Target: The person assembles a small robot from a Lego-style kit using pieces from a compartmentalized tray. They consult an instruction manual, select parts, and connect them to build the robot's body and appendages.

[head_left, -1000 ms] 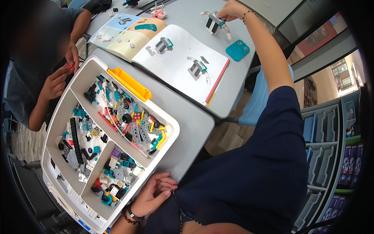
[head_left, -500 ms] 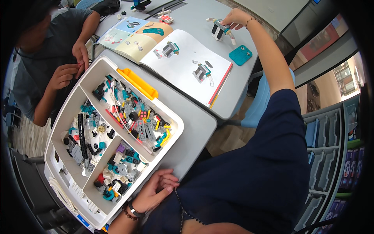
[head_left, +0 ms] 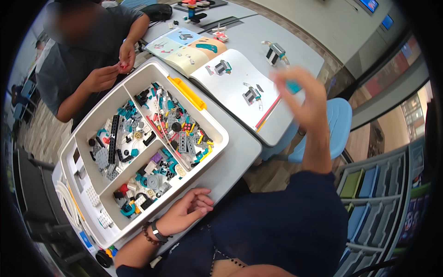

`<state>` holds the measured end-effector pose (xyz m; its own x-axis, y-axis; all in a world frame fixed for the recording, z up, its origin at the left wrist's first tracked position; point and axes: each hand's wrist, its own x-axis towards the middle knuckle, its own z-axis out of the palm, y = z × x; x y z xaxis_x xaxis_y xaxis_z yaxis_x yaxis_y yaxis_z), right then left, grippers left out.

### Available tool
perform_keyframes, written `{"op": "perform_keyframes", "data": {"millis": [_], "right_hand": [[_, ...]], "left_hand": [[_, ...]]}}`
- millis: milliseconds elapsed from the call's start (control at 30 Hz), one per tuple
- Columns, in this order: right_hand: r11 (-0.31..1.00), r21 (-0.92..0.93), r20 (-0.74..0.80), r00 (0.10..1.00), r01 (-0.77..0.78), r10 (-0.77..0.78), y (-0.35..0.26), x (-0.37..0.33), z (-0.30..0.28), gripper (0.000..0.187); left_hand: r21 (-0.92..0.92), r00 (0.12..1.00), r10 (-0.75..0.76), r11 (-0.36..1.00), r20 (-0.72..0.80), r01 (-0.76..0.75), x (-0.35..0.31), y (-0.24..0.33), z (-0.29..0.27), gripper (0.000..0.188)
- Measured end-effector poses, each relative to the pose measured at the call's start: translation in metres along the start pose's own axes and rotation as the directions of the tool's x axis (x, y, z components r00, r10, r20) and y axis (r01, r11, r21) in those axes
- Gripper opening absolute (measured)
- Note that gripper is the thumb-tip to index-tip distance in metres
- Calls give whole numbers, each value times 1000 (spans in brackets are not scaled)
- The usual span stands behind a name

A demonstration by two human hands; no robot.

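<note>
My right hand [head_left: 302,99], smeared by motion, is raised over the table's right edge. A teal plate [head_left: 293,86] shows partly behind its fingers, so whether they touch it is hard to tell. Just beyond stands a small brick model [head_left: 275,51] in grey, black and teal with pale curved arms, apart from the hand. My left hand [head_left: 191,207] rests on the near table edge beside the parts bin [head_left: 220,138], fingers loosely curled and thumb apart, with nothing in it. An open instruction booklet [head_left: 230,97] with pictures of a similar model lies between bin and model.
The bin's compartments hold many mixed bricks; a yellow latch [head_left: 187,93] is on its far side. Across the table a person [head_left: 92,60] holds a small red piece [head_left: 123,67]. A red-and-white model [head_left: 220,35] sits past the booklet. A blue chair [head_left: 323,134] stands at the right.
My right hand has left the brick model and come back toward me, leaving the model standing on the table. My view has shifted; my left hand stays by the bin.
</note>
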<state>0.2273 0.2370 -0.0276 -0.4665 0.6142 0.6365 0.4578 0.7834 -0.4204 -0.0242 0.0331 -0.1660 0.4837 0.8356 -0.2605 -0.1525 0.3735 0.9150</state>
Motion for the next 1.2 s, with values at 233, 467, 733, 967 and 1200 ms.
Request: {"op": "perform_keyframes", "data": {"millis": [233,467,733,967,1200], "right_hand": [[947,10,-189,930,322,-314,-160,-60,-8,27],[870,-81,-321,814,486,-485,-170,-49,8,26],[786,152,196,761,599,-618,-157,-37,3,14],[929,138,-91,930,-343,357,34,-49,60,19],[491,-616,-246,742,-616,623,145,-77,68,60]], "left_hand": [[30,999,-8,1000,-33,9,-3,-1,5,39],[116,1000,23,993,7,-23,-1,7,9,37],[141,998,61,988,-3,-60,-7,-3,8,41],[139,999,9,990,-51,-2,-18,0,11,41],[83,999,-37,996,-39,40,-19,3,10,40]]}}
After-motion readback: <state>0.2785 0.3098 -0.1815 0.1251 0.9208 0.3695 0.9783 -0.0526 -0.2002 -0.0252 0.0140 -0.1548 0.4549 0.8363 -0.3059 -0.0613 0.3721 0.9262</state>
